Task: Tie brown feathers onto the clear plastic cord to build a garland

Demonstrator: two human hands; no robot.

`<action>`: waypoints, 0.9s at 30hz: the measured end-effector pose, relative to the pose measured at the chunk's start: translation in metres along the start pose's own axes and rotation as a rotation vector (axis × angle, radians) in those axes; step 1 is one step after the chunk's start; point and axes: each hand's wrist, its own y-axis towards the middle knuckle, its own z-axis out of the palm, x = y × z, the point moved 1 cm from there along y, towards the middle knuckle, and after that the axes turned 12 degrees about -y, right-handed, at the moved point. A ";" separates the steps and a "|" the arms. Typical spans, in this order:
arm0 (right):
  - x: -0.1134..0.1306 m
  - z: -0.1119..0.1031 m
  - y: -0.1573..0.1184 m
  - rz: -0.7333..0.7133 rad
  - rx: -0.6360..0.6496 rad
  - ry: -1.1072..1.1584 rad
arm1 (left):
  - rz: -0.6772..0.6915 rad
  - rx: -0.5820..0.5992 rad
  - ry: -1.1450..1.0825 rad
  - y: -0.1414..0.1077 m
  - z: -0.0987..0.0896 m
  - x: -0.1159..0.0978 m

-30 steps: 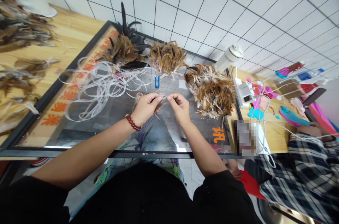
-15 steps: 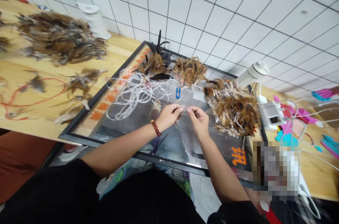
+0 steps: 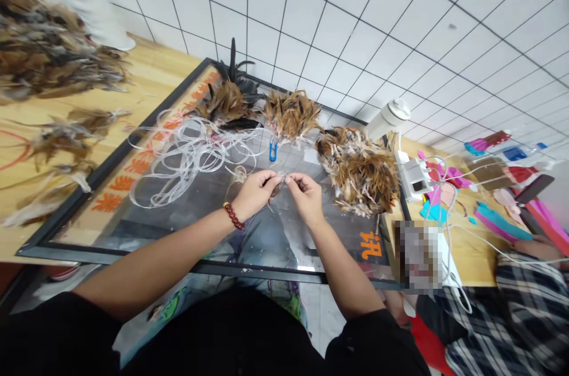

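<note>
My left hand (image 3: pixel 254 192), with a bead bracelet on its wrist, and my right hand (image 3: pixel 304 195) meet over the glass panel (image 3: pixel 186 210). Both pinch a small bundle of brown feathers (image 3: pixel 277 178) between their fingertips. A tangle of clear white strips (image 3: pixel 186 150) lies to the left of my hands. A blue clip (image 3: pixel 272 151) lies just beyond them. Three heaps of brown feathers sit along the far side: one with black plumes (image 3: pixel 224 100), a middle one (image 3: pixel 291 115), and a big one (image 3: pixel 360 168) to my right.
The black-framed panel rests between two wooden tables (image 3: pixel 146 76). More feather heaps (image 3: pixel 48 59) and loose feathers lie on the left table. On the right are a white device with cables (image 3: pixel 413 177), a white bottle (image 3: pixel 386 118), coloured pieces and a person in a plaid sleeve (image 3: pixel 524 305).
The view swung left and then back right. My hands stay together over the glass, working the same small feather bundle, fingertips a little closer than a second ago.
</note>
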 end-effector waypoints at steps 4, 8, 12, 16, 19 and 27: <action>0.001 -0.001 0.001 0.031 0.000 -0.042 | -0.007 -0.013 -0.014 -0.001 0.002 -0.002; 0.003 -0.002 0.001 0.036 0.003 -0.030 | 0.013 0.001 0.018 -0.001 0.002 -0.003; 0.005 -0.003 0.000 0.041 -0.012 0.028 | 0.015 0.009 0.056 -0.001 0.001 -0.003; 0.005 -0.006 0.000 0.027 -0.025 0.010 | 0.007 0.004 0.058 -0.002 0.002 -0.004; 0.006 -0.009 0.000 -0.047 0.011 -0.058 | 0.008 -0.052 0.024 0.000 0.000 -0.005; 0.019 -0.009 -0.002 -0.374 0.037 -0.397 | -0.010 -0.098 -0.104 0.001 0.000 -0.012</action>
